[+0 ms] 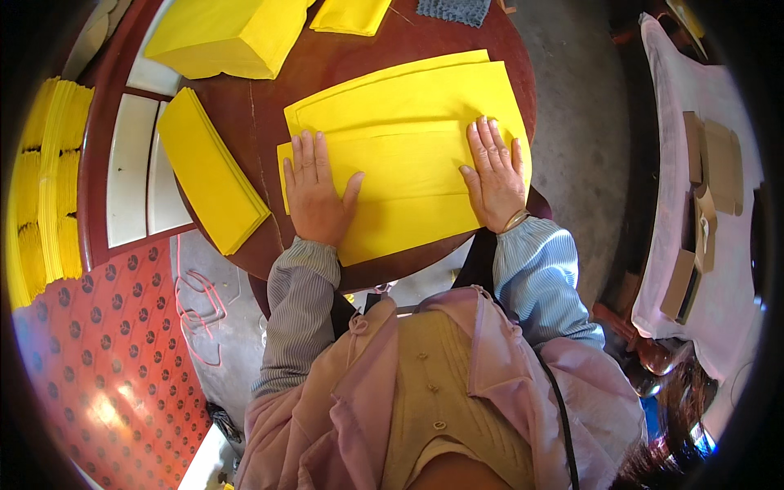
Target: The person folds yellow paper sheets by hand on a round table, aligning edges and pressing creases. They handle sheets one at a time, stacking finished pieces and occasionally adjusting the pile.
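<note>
At the left, a folded yellow stack (212,171) lies aslant on the round, dark red tabletop (245,131). Its layers look unbound, so a nudge from the left forearm could probably fan them out or push them over the nearby rim. Behind it, a large yellow block (237,37) stands near the far left side; a sweeping reach could bump it.

The left hand (318,196) rests palm down at the left edge of the yellow sheets (400,167). Its grip is fully open, the fingers extended, the thumb spread, with hold of nothing. Since it only presses, an uneven push could drag the top layer askew or set a crease off line.

The sheets lie in the middle of the tabletop, spread beneath both hands, their layers not quite flush and a narrower band across them. Their lower corner comes close to the near rim, so a pull toward the body could bend it over the edge.

The right hand (496,175) lies flat on the right part of the sheets, its grip likewise open and empty. Pressing harder here than on the left could twist the sheets, and the bracelet (516,220) at that wrist might catch a loose edge.
</note>
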Tool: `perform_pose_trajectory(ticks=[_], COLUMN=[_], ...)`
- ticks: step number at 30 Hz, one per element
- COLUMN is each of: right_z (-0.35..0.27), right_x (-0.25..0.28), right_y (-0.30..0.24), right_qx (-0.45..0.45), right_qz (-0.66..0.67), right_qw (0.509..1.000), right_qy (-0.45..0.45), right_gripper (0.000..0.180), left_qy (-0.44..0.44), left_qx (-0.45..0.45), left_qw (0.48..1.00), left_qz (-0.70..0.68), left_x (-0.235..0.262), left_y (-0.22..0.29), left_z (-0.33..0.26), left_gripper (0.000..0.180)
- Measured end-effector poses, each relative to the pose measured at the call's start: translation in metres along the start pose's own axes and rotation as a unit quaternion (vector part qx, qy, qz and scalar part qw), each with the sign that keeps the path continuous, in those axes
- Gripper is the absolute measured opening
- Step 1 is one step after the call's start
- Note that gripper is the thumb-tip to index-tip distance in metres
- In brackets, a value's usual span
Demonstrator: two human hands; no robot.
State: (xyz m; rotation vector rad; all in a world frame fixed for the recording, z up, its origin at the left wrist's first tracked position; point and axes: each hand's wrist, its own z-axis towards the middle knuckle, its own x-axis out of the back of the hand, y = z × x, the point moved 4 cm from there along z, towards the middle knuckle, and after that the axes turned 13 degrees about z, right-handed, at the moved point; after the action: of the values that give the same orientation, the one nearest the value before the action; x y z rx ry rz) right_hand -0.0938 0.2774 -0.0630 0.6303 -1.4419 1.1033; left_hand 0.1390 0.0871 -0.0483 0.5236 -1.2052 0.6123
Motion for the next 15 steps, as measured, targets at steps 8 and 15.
perform_pose_trajectory(ticks=[8,15], right_z=[0.05,0.104], right_x=[0.049,0.041], right_y=[0.038,0.055], right_qx=[0.047,0.055], right_qz=[0.205,0.248], right_qw=[0.974,0.942], right_qy=[-0.082,-0.219], right_gripper=[0.068,0.047], left_qy=[-0.011,0.045], left_qx=[-0.011,0.161], left_qw=[1.0,0.96], left_qz=[0.013,-0.224], left_x=[-0.002,0.024], left_y=[-0.004,-0.003], left_z=[-0.001,-0.046], left_gripper=[0.082,0.053])
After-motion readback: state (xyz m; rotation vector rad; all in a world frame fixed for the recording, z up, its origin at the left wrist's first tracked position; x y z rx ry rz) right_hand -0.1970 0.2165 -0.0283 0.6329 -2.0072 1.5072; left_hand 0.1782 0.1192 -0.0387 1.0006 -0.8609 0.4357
